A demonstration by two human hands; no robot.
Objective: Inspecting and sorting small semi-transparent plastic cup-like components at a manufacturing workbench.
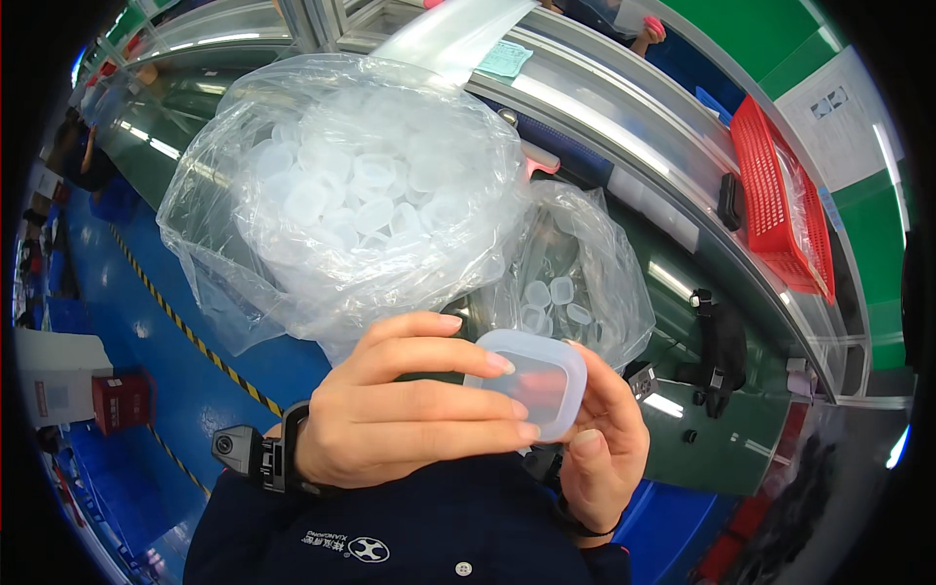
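Observation:
A translucent, rounded-square plastic cap [536, 380] is held close in front of me by both hands. My left hand [400, 409] wraps its fingers over the cap's left side and front face. My right hand [604, 439] supports the cap from the right and below, thumb near its lower edge. Just behind the hands a large clear plastic bag [341, 185] bulges with several similar translucent caps. A smaller clear bag [575, 273] to its right also holds a few caps.
A dark green conveyor belt [702, 439] runs under the bags, with a metal rail [624, 107] behind it. A red plastic basket [780, 195] sits at the right. A black device [717, 351] lies on the belt. Blue floor with striped tape [185, 331] is at the left.

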